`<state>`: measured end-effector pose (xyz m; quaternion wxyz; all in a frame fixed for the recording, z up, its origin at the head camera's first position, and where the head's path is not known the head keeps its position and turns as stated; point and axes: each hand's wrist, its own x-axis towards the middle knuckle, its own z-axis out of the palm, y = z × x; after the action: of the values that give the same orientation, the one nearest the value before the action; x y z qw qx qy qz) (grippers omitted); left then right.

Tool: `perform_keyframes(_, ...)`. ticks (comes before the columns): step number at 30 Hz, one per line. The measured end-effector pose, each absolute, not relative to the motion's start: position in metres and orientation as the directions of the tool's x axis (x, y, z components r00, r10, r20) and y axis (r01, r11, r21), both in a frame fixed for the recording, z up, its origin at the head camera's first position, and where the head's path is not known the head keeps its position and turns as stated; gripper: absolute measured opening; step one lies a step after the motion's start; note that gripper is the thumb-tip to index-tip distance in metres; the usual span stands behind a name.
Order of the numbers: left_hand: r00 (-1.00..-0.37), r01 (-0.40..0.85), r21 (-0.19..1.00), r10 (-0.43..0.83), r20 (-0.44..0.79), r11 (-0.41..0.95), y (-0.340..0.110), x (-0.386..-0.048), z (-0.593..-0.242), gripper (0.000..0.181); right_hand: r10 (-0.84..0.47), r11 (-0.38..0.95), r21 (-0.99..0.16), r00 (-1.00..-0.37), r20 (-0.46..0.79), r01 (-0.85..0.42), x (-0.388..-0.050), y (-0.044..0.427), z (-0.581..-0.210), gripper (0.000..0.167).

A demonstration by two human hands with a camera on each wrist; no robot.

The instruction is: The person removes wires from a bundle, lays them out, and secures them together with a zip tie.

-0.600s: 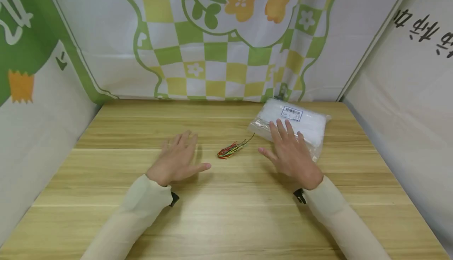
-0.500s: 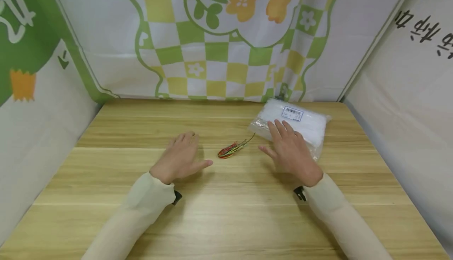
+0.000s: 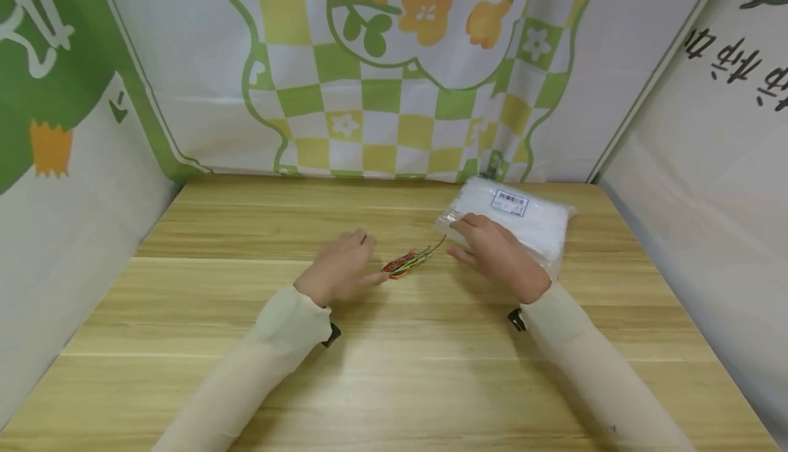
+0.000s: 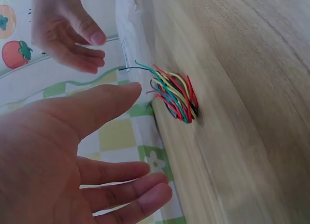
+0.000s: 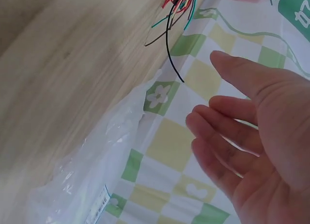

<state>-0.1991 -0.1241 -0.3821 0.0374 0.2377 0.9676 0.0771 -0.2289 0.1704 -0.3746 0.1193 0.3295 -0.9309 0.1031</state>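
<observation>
A small bundle of thin coloured wires (image 3: pixel 406 263), red, yellow, green and black, lies on the table between the hands. One black strand sticks out toward the bag. Just left of the bundle is my left hand (image 3: pixel 340 269), its thumb near the wires; the left wrist view shows a gap between thumb and fingers with nothing held. On the other side, my right hand (image 3: pixel 497 255) hovers by the near edge of a clear plastic bag (image 3: pixel 535 223) of white contents with a barcode label. Its fingers are slightly bent and hold nothing in the right wrist view.
The wooden table (image 3: pixel 394 383) reaches back to a checkered green and yellow cloth (image 3: pixel 382 124). White printed cloth walls stand at the left and right sides. The bag lies at the back right of the table.
My left hand has moved right, toward the wire bundle. The right hand's fingers have bent more and shifted slightly left. The wires and bag lie where they were.
</observation>
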Motion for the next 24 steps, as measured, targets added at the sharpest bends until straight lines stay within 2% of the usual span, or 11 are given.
perform_keyframes(8, -0.878, 0.457, 0.185, 0.475, -0.064, 0.870, -0.101, -0.211, -0.384, 0.057, -0.664, 0.721, -0.038, -0.706, 0.246, -0.692, -0.241, 0.161, -0.375, 0.040)
perform_keyframes(14, -0.879, 0.430, 0.205, 0.460, -0.127, 0.879, -0.090, -0.219, -0.387, 0.061, -0.701, 0.692, -0.012, -0.676, 0.226, -0.721, -0.248, 0.155, -0.377, 0.030)
perform_keyframes(24, -0.884, 0.412, 0.204, 0.444, -0.148, 0.888, -0.077, -0.235, -0.401, 0.036, -0.712, 0.698, 0.052, -0.683, 0.164, -0.714, -0.258, 0.147, -0.388, 0.018)
